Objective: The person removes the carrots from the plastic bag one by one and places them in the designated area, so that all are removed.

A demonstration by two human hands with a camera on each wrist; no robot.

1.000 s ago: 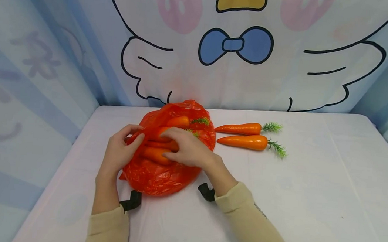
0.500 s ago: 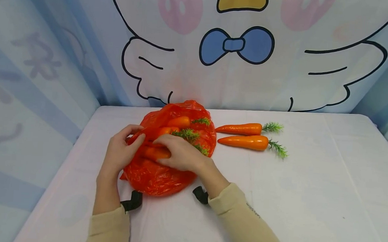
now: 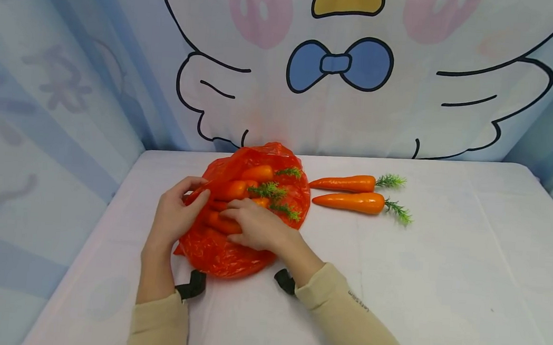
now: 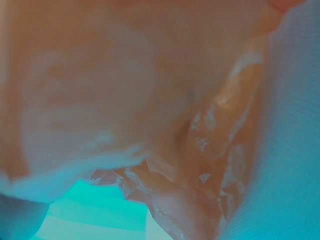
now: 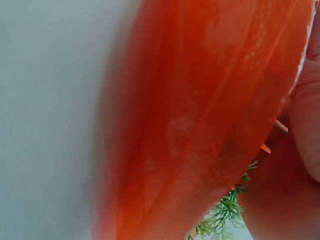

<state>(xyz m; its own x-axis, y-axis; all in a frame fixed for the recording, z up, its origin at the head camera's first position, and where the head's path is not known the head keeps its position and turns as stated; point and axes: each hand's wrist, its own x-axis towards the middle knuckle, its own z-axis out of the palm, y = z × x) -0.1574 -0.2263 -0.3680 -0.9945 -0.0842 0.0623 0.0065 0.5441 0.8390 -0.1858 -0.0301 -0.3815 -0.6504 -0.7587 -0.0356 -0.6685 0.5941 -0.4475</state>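
Observation:
A thin red plastic bag lies on the table with several orange carrots with green tops in its mouth. My left hand holds the bag's left edge between thumb and fingers. In the left wrist view the palm and crinkled plastic fill much of the picture. My right hand reaches into the bag, its fingers and thumb around the thick end of a carrot. Above it lies another carrot. The right wrist view shows the red plastic close up, with green leaves beside the hand.
Two carrots lie right of the bag, an upper carrot and a lower carrot, leaves pointing right. White cloth covers the table. Behind it hangs a printed curtain. A black wrist mount sits by the left wrist.
The right hand has shifted left and slightly down within the bag, uncovering more carrot tops and leaves. The left hand keeps its hold on the bag's edge.

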